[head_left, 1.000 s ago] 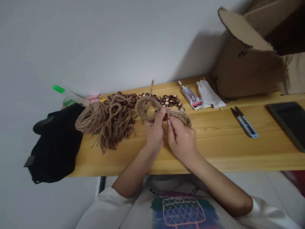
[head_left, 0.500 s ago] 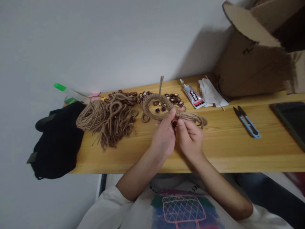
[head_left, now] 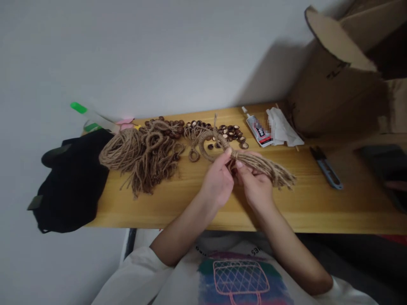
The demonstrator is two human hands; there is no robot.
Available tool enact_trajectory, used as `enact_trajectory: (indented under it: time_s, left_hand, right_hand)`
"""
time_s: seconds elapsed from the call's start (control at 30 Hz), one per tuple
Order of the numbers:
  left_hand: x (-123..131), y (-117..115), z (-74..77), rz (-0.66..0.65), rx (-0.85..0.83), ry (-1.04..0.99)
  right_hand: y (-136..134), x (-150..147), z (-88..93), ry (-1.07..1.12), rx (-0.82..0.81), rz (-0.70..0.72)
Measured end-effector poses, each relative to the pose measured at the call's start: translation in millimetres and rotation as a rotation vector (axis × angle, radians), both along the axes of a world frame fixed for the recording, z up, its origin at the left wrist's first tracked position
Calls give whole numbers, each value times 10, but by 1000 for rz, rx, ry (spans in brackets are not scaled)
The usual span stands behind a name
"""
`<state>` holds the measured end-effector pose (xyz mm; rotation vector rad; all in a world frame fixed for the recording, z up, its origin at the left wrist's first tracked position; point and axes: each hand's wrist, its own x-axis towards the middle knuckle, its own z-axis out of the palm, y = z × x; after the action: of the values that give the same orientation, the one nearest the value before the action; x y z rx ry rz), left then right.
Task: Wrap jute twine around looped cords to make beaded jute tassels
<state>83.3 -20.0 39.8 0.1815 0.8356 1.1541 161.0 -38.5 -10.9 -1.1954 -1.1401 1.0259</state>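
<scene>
Between my hands is a jute tassel, its wrapped ring at the left and its frayed strands fanning out to the right. My left hand pinches it where the ring joins the neck. Just right of the neck, my right hand closes on the gathered strands, thumb on top. Behind the ring lie several halved brown nutshells. To the left are a ball of jute twine and a heap of finished-looking tassels. The fingers under the tassel are partly hidden.
A glue tube and crumpled white tissue lie at the back. Blue-handled thread snips rest at the right, near a dark tablet-like object with someone's fingertip at its edge. A cardboard box stands behind; black cloth covers the left end.
The tassel has turned so its ring tilts lower and its loose strands now spread out to the right. Both hands still grip it. A fingertip has appeared at the dark object.
</scene>
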Motion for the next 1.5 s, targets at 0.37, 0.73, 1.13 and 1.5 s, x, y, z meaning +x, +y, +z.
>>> enact_trajectory:
  time_s: [0.37, 0.73, 1.13, 1.5]
  left_hand:
    - [-121, -49, -117, 4, 145, 85]
    - [-192, -95, -191, 197, 318, 281]
    - [-137, -83, -159, 108, 186, 109]
    - [-146, -88, -133, -46, 79, -8]
  right_hand:
    - [13, 166, 277, -235, 63, 184]
    - [44, 15, 210, -44, 14, 208]
    - [10, -36, 142, -67, -12, 113]
    - [23, -37, 17, -59, -3, 141]
